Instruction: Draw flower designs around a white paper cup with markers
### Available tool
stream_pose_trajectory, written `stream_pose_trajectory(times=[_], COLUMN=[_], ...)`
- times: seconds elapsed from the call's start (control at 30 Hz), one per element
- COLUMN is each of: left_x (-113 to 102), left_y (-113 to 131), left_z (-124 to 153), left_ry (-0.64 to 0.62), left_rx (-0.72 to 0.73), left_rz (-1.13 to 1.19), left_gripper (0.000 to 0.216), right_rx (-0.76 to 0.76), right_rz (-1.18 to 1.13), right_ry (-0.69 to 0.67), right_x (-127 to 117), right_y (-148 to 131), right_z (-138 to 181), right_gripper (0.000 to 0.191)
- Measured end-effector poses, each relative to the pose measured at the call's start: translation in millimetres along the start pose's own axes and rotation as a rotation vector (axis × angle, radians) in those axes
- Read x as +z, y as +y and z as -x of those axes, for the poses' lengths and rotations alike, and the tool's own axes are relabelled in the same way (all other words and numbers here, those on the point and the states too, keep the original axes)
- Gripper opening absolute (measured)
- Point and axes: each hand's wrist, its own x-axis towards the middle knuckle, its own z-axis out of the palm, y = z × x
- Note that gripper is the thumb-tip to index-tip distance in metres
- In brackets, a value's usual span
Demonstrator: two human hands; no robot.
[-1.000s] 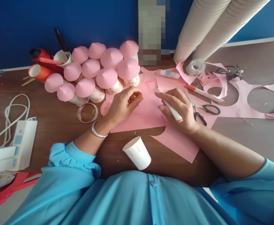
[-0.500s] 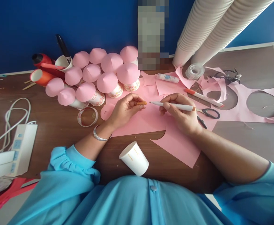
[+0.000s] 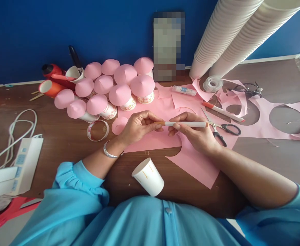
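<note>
My left hand (image 3: 141,126) pinched the orange cap (image 3: 160,122) and my right hand (image 3: 197,136) gripped the white marker (image 3: 196,124), straight alignment being advisable.

The left hand (image 3: 137,128) pinches the orange cap (image 3: 161,122) against one end of the white marker (image 3: 194,124), which the right hand (image 3: 197,136) grips along its barrel, lying level above the pink paper (image 3: 197,164). Nearer the body, a white cup (image 3: 151,179) with thin orange drips drawn near its rim lies tilted on the table (image 3: 70,147). The scissors (image 3: 228,128) lie open just beyond the right hand, near a red-ended marker (image 3: 225,111). Left of these, pink cones (image 3: 120,94) cap a cluster of cups, several with drawn patterns. Tall cup stacks (image 3: 211,41) lean at the back.
</note>
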Motion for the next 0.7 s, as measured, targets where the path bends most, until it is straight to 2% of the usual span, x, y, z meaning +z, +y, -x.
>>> stream_pose_trajectory(times=[0.07,0.13,0.23,0.47,0.6,0.7], left_x=[-0.5,-2.1,-5.8,-14.0,-12.8,-8.6], left_y=[2.6,3.4,0.7,-10.4,-5.5,18.2], left_z=[-1.6,-3.3,-3.5,-0.6,-2.6,4.4], left_ry=[0.048,0.094,0.136,0.141,0.159,0.133], left_rx=[0.030,0.068,0.083,0.064,0.226,0.323], left_rz=[-0.008,-0.022,-0.063,-0.189,-0.486,-0.740], left_gripper=[0.037,0.036,0.038,0.031,0.029,0.038], right_rx=[0.001,-0.060,-0.140,-0.101,-0.189,-0.288], right_rz=[-0.030,-0.034,0.095,0.297,0.626,0.941], right_ry=[0.022,0.116,0.243,0.194,0.210,0.205], right_x=[-2.2,-6.7,-13.2,-12.1,-18.6,-26.4], right_y=[-1.1,-2.1,-3.1,-4.1,2.5,10.5], right_z=[-1.8,-3.6,-4.6,-0.4,-6.6,-11.9], right_gripper=[0.051,0.059,0.040,0.031,0.026,0.022])
